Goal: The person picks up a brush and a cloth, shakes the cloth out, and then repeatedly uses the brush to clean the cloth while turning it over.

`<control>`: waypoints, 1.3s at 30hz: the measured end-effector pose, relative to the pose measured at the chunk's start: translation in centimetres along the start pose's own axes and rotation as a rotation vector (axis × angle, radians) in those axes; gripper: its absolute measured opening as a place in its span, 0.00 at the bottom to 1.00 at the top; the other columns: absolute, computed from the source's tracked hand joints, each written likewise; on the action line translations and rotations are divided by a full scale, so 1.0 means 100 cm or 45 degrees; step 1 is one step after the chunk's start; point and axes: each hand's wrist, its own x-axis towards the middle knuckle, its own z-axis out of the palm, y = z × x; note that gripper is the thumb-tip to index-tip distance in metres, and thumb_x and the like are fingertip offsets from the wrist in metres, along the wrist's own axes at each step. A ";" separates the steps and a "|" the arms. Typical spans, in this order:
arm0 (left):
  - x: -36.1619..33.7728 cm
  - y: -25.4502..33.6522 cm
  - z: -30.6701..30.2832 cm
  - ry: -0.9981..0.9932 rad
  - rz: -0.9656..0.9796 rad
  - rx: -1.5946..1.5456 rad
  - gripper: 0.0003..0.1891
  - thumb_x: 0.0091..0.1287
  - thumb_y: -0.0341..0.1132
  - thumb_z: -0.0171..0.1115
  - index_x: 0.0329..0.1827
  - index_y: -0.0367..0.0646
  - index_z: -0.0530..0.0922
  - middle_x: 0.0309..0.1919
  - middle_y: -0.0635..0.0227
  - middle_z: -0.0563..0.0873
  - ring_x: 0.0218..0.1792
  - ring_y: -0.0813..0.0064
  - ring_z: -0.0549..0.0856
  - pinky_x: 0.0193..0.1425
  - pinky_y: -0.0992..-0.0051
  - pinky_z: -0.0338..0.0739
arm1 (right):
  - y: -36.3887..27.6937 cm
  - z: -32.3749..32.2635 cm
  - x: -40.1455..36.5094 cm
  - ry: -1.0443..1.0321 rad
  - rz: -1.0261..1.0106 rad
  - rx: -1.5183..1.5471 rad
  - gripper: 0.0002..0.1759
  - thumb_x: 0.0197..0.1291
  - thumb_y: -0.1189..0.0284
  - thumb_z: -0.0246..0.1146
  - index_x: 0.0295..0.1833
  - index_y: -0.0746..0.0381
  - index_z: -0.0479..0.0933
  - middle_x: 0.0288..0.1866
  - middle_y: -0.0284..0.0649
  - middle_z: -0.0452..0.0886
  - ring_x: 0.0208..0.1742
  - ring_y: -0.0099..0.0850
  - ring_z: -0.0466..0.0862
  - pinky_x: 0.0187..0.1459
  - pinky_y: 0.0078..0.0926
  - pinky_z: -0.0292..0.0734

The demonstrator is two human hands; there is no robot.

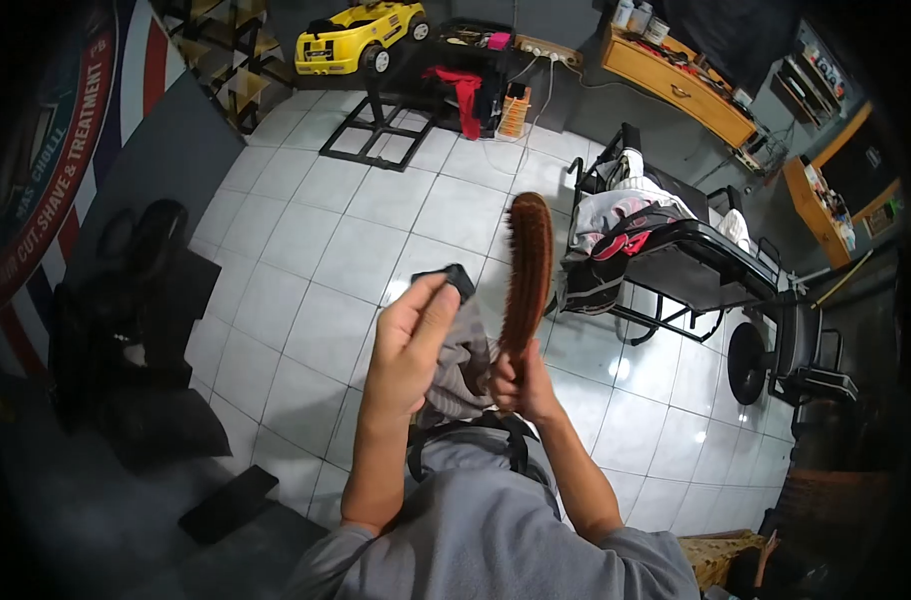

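Both hands are up in front of the chest, above the white tiled floor (356,210) of a barber shop. The right hand (521,385) is closed in a fist round the handle of a long brown wooden brush (528,265) with dark bristles, and holds it upright with the head pointing away from the body. The left hand (411,345) is clamped too, thumb and fingers pinching a small black device (458,278) along with a crumpled grey cloth (461,365) that hangs below the palm.

So where does the work stand? Both items are picked up and brought together, with the brown wooden brush just beside the small black device. Whether bristles and device actually touch I cannot tell from this angle. Nor can I tell whether any hair or dust is on the device. My read is that the brushing is either barely started or mid-stroke, and nothing has been put down.

By my count there is one brush, one black device, one grey cloth and two hands, both full. Further off are one yellow toy car (361,35) by the far wall, one red cloth (466,95) draped over a dark stand, and one reclined black barber chair (696,255) with cloths piled on it.
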 end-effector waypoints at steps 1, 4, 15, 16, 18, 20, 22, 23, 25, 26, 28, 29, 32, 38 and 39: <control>-0.001 -0.002 0.000 -0.086 0.032 0.092 0.11 0.72 0.34 0.53 0.49 0.35 0.76 0.34 0.79 0.77 0.34 0.92 0.70 0.38 0.89 0.65 | 0.008 0.000 0.004 -0.115 0.075 0.063 0.34 0.60 0.34 0.42 0.26 0.56 0.58 0.16 0.26 0.55 0.15 0.17 0.54 0.16 0.16 0.48; -0.004 0.003 0.010 0.050 0.204 0.060 0.11 0.72 0.33 0.51 0.49 0.35 0.76 0.33 0.79 0.77 0.32 0.93 0.70 0.36 0.90 0.65 | 0.036 -0.004 0.017 -0.262 0.219 -0.074 0.29 0.68 0.43 0.40 0.29 0.58 0.63 0.19 0.28 0.59 0.16 0.18 0.57 0.17 0.18 0.52; -0.011 0.020 0.007 0.219 0.262 -0.346 0.13 0.73 0.36 0.50 0.53 0.38 0.74 0.40 0.74 0.78 0.39 0.86 0.76 0.45 0.84 0.71 | 0.169 -0.221 -0.018 0.283 0.967 -2.147 0.20 0.58 0.60 0.52 0.42 0.63 0.81 0.39 0.50 0.83 0.42 0.42 0.85 0.45 0.41 0.80; -0.010 0.020 0.011 0.232 0.205 -0.360 0.12 0.73 0.36 0.50 0.53 0.38 0.73 0.40 0.75 0.77 0.39 0.88 0.74 0.46 0.86 0.68 | 0.165 -0.225 -0.019 0.270 0.948 -2.077 0.21 0.58 0.59 0.52 0.38 0.66 0.81 0.34 0.52 0.84 0.38 0.42 0.86 0.42 0.40 0.81; -0.007 0.001 0.004 0.128 0.021 -0.445 0.12 0.72 0.35 0.50 0.53 0.38 0.74 0.42 0.74 0.78 0.42 0.86 0.76 0.49 0.84 0.71 | 0.180 -0.255 -0.003 0.493 0.688 -1.763 0.28 0.61 0.55 0.49 0.30 0.70 0.80 0.25 0.53 0.81 0.27 0.41 0.84 0.31 0.37 0.79; -0.004 -0.002 0.011 0.100 -0.100 -0.460 0.12 0.72 0.34 0.50 0.52 0.38 0.75 0.43 0.73 0.79 0.43 0.85 0.77 0.49 0.83 0.71 | 0.127 -0.192 0.006 0.635 0.323 -1.157 0.38 0.66 0.44 0.39 0.18 0.64 0.73 0.14 0.40 0.73 0.15 0.33 0.72 0.18 0.31 0.64; -0.002 -0.007 0.018 0.050 -0.218 -0.528 0.13 0.71 0.34 0.50 0.53 0.37 0.75 0.43 0.72 0.81 0.43 0.85 0.78 0.48 0.83 0.72 | 0.043 -0.113 0.014 0.439 0.369 -0.312 0.36 0.65 0.39 0.42 0.25 0.62 0.70 0.11 0.29 0.60 0.11 0.20 0.59 0.13 0.20 0.53; -0.002 -0.012 0.018 -0.006 -0.266 -0.474 0.13 0.72 0.34 0.50 0.53 0.37 0.75 0.42 0.73 0.81 0.42 0.85 0.78 0.47 0.83 0.72 | 0.012 -0.088 0.012 0.165 0.360 0.213 0.35 0.65 0.40 0.43 0.27 0.62 0.69 0.11 0.27 0.57 0.10 0.18 0.56 0.12 0.18 0.49; -0.003 -0.013 0.022 -0.071 -0.279 -0.351 0.12 0.73 0.34 0.49 0.51 0.38 0.75 0.35 0.78 0.78 0.35 0.90 0.74 0.41 0.87 0.69 | -0.011 -0.061 0.007 -0.225 0.092 0.029 0.35 0.65 0.40 0.45 0.33 0.66 0.72 0.13 0.25 0.55 0.11 0.15 0.52 0.13 0.15 0.46; -0.004 -0.013 0.023 -0.093 -0.210 -0.236 0.11 0.73 0.34 0.48 0.50 0.38 0.75 0.33 0.79 0.76 0.33 0.91 0.72 0.39 0.87 0.67 | -0.018 -0.054 0.005 -0.307 0.040 -0.133 0.35 0.65 0.41 0.45 0.34 0.67 0.73 0.13 0.25 0.56 0.12 0.15 0.53 0.13 0.15 0.46; -0.007 -0.010 0.019 -0.136 -0.068 -0.012 0.10 0.74 0.34 0.47 0.47 0.39 0.74 0.30 0.81 0.72 0.30 0.92 0.67 0.35 0.88 0.63 | -0.016 -0.048 0.009 -0.427 0.042 -0.197 0.35 0.65 0.42 0.48 0.37 0.68 0.74 0.15 0.25 0.57 0.13 0.15 0.54 0.14 0.15 0.47; -0.010 0.003 0.016 -0.188 -0.004 0.113 0.09 0.74 0.34 0.47 0.46 0.39 0.74 0.31 0.82 0.70 0.31 0.93 0.65 0.36 0.90 0.61 | -0.005 -0.060 0.013 -0.477 0.160 -0.094 0.34 0.64 0.43 0.49 0.38 0.68 0.75 0.16 0.26 0.58 0.14 0.15 0.54 0.15 0.15 0.48; -0.008 0.020 0.001 -0.262 0.072 0.346 0.09 0.75 0.33 0.44 0.44 0.39 0.73 0.30 0.81 0.68 0.29 0.91 0.63 0.34 0.89 0.58 | 0.025 -0.086 0.018 -0.330 0.401 -0.695 0.33 0.64 0.43 0.50 0.37 0.66 0.76 0.15 0.28 0.61 0.14 0.19 0.59 0.16 0.17 0.53; -0.014 0.033 -0.003 0.049 0.044 -0.138 0.10 0.75 0.33 0.44 0.47 0.38 0.74 0.31 0.80 0.71 0.31 0.91 0.65 0.36 0.89 0.61 | 0.189 -0.234 -0.024 0.476 0.728 -2.107 0.33 0.57 0.42 0.54 0.36 0.64 0.83 0.35 0.56 0.83 0.45 0.49 0.83 0.46 0.42 0.78; -0.015 0.041 0.003 0.098 0.068 -0.180 0.06 0.72 0.32 0.49 0.43 0.40 0.73 0.28 0.81 0.70 0.29 0.92 0.65 0.35 0.90 0.61 | 0.192 -0.234 -0.031 0.550 0.758 -2.092 0.33 0.57 0.42 0.54 0.35 0.65 0.83 0.35 0.56 0.83 0.45 0.49 0.83 0.45 0.43 0.78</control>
